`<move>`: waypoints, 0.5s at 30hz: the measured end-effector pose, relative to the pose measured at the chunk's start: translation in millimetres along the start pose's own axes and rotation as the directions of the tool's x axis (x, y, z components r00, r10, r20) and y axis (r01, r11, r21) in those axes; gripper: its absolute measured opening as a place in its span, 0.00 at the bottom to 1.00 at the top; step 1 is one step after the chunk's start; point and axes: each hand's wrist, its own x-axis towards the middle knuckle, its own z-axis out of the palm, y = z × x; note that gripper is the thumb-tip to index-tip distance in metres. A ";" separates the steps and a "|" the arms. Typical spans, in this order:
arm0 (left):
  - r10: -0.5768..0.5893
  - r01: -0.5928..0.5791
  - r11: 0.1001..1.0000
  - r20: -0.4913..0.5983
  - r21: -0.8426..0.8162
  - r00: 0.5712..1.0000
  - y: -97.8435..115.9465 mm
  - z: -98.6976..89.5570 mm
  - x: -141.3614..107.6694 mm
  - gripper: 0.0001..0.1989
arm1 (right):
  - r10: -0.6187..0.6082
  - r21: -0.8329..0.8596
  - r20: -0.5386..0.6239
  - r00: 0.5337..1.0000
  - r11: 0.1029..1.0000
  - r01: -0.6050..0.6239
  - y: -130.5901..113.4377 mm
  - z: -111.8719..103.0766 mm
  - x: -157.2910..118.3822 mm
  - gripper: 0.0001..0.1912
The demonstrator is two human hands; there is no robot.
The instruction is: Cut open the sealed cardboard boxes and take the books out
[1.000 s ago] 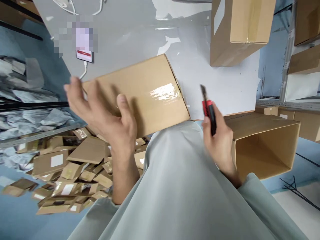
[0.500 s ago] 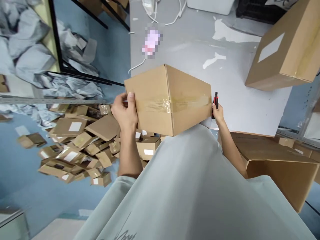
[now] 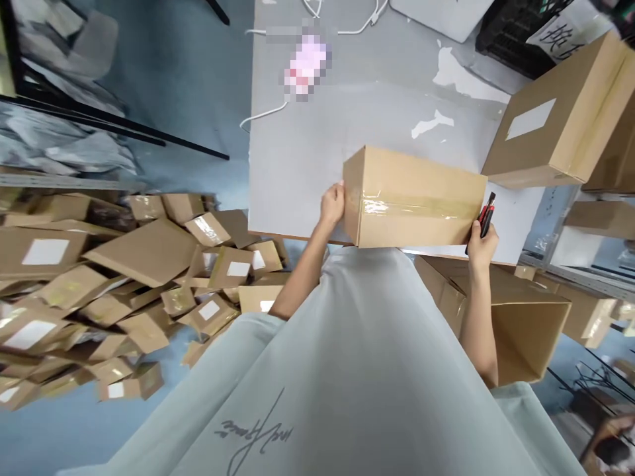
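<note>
A taped cardboard box [image 3: 421, 192] is at the front edge of the grey table [image 3: 297, 158], close to my body. Clear tape runs along the side that faces me. My left hand [image 3: 333, 203] grips the box at its left end, with the fingertips partly hidden. At the right end, my right hand [image 3: 482, 243] is closed around a black and red utility knife [image 3: 487, 213] and also rests against the box. The knife points up and away from me.
Another cardboard box [image 3: 550, 125] with a white label stands at the table's right. Behind it is a black crate [image 3: 516, 39]. A pixelated pink object [image 3: 307, 63] lies among white cables. Many boxes [image 3: 149, 264] are heaped on the floor at left; an open carton [image 3: 530, 337] is at right.
The box has moved right and turned, so its long taped side now faces me and its left end is narrower in view. Both hands moved right with it.
</note>
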 end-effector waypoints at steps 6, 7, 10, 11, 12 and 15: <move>0.018 -0.029 0.994 0.102 0.105 0.995 -18.7 17.9 18.1 0.21 | 0.026 -0.138 0.011 1.000 0.990 -0.024 -23.7 -5.9 -17.7 0.24; 0.044 -0.055 0.994 0.111 0.097 0.993 -19.5 9.9 17.9 0.21 | 0.010 -0.161 0.003 1.000 0.987 -0.010 -29.1 -6.7 -19.7 0.23; 0.178 -0.180 0.984 0.117 0.006 0.977 -12.0 -21.1 7.1 0.29 | -0.087 -0.257 -0.083 0.993 0.964 0.063 -49.9 -15.6 -22.1 0.22; 0.238 -0.236 0.971 0.118 -0.037 0.964 -5.6 -31.5 0.3 0.32 | -0.136 -0.279 -0.091 0.986 0.955 0.106 -59.6 -20.2 -22.5 0.22; 0.301 -0.293 0.953 0.124 -0.077 0.946 2.3 -41.1 -7.6 0.35 | -0.190 -0.286 -0.067 0.979 0.944 0.164 -71.1 -25.0 -23.2 0.23; 0.477 -0.461 0.878 0.194 -0.126 0.857 28.6 -61.7 -32.1 0.43 | -0.356 -0.233 0.170 0.919 0.891 0.389 -117.2 -35.8 -31.0 0.26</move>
